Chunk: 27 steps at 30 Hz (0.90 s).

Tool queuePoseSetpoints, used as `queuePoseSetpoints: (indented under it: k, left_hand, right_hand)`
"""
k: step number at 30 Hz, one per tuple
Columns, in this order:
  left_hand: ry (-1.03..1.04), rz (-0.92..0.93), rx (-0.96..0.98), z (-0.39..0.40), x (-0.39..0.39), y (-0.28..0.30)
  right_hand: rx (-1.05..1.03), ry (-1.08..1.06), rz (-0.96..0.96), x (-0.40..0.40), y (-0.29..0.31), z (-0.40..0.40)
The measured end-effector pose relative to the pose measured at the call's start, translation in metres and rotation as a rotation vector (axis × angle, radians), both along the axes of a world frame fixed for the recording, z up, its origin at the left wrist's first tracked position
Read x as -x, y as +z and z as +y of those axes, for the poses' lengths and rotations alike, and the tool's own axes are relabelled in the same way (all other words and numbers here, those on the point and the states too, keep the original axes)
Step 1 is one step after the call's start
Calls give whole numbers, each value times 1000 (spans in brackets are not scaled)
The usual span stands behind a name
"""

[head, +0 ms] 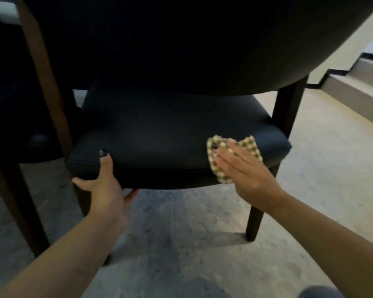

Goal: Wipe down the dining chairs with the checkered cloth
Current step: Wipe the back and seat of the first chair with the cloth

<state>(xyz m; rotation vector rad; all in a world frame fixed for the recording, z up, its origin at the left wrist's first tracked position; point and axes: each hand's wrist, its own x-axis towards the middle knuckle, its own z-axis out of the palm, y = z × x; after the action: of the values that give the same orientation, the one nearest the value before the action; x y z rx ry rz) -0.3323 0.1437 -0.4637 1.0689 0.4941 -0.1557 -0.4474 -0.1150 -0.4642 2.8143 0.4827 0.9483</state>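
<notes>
**Checkered cloth pressed to the front right of a dark chair seat**

A dark upholstered dining chair [159,130] fills the middle of the view, its curved backrest looming overhead and its dark wooden legs standing on a mottled grey-beige floor [202,233].

The right hand [243,171] lies flat on the checkered cloth [249,147], a green-and-cream piece bunched on the front right part of the seat and hanging a little over the seat's front edge. Its fingers [224,154] are straight and spread across the fabric, pressing it down rather than curling round it; cloth shows beyond the fingertips and on both sides of the hand.

The left hand [106,186] grips the seat's front edge towards the left corner. The thumb, with a dark painted nail, rests on top of the cushion by the piped seam, while the other fingers wrap underneath the seat, mostly hidden; one fingertip pokes out below.

To the left stands a brown wooden leg [45,78] of another piece of furniture, blurred. At the right, a step [353,91] with dark edging rises from the floor.
</notes>
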Motion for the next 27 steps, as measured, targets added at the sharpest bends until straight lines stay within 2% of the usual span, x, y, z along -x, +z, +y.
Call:
queuePoseSetpoints:
  k: [4,6,9,11,15,17,20,22,24,27]
  left_hand:
    - [-16,-27,-24,0,-3,-5]
    - [-39,-45,-22,2,-5,-9]
    - [-160,-70,88,8,-6,-12]
    - [-260,-79,138,13,-6,-12]
    - [-298,-73,148,18,-7,-10]
    - [-269,-63,148,18,-6,-8]
    - [-200,-80,105,21,-2,-10]
    - [-155,-112,49,28,0,-20]
    - [-105,-109,2,44,-3,-31]
    - [-25,-30,-21,74,-16,-45]
  right_hand:
    - [-123,-237,-49,25,-5,-43]
    - [-365,-406,-126,32,-7,-54]
    - [-954,-717,-207,24,-9,-48]
    - [-1251,-850,-222,7,-8,-34]
    - [-1572,-951,-359,-17,-4,-8]
    - [-1708,-998,-355,-21,-2,23]
    - [-1845,-836,-234,-19,-9,111]
    - [-1784,-663,-134,-11,-10,177]
    - [-1610,-382,-206,-6,0,224]
    - [-1130,95,-242,-29,18,241]
